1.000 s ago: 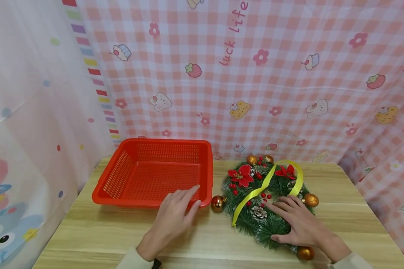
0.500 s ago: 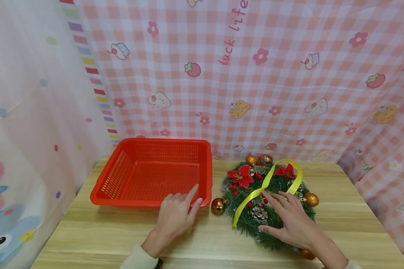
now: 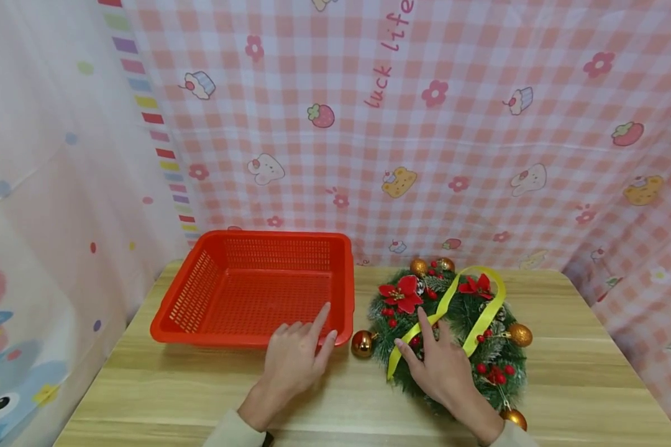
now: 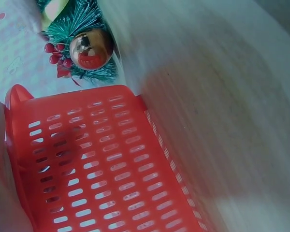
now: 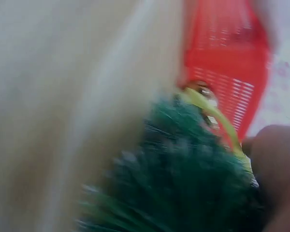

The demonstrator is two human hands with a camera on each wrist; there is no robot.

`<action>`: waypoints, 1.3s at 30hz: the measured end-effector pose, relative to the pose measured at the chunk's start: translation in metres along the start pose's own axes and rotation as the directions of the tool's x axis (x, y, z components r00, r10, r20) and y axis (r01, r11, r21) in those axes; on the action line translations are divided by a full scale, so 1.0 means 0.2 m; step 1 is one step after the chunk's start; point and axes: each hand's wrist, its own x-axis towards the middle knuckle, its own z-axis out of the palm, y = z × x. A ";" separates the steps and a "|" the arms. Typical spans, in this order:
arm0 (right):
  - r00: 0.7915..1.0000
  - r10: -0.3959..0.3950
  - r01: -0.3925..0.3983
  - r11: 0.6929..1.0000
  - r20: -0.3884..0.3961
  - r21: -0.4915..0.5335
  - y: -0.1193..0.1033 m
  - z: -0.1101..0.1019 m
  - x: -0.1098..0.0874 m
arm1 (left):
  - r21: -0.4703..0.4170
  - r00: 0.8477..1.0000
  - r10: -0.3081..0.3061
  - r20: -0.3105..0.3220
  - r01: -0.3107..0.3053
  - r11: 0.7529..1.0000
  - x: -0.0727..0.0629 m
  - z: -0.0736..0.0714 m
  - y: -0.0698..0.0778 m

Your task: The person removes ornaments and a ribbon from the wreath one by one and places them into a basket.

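A green wreath (image 3: pixel 509 397) with red flowers, berries, pinecones and gold balls lies on the right half of the table. A yellow ribbon (image 3: pixel 483 320) curves loosely across it. My right hand (image 3: pixel 444 369) is over the wreath's left front part, index finger straight and thumb spread, with the ribbon passing close to them. Contact with the ribbon cannot be made out. By the front right corner of a red plastic basket (image 3: pixel 246 338) is my left hand (image 3: pixel 293 360), index finger straight over the rim. Its other fingertips are hidden from view.
A shiny gold ball (image 3: pixel 362 343) sits between basket and wreath. Another gold ball (image 3: pixel 513 417) is at the wreath's front right. The wooden table (image 3: pixel 162 397) meets a pink checked cloth (image 3: pixel 363 155) at the back. The right wrist view is blurred.
My right hand has moved left across the wreath, from its right side toward the ribbon, uncovering berries on the right. The left hand stays almost still; the ribbon has barely shifted.
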 end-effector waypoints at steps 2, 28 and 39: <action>1.000 0.016 -0.016 1.000 -0.020 -0.023 0.00 0.03 0.00 | 0.000 1.000 0.003 -0.003 -0.003 1.000 0.00 0.00 0.00; 0.968 -0.231 0.229 0.973 -0.102 -0.029 0.14 0.04 -0.04 | 0.006 1.000 -0.010 0.012 0.010 1.000 0.00 0.01 0.00; 0.921 -0.387 0.387 0.922 -0.033 -0.002 0.28 -0.02 -0.06 | -0.074 0.997 -0.059 0.044 0.062 0.995 0.00 -0.02 0.04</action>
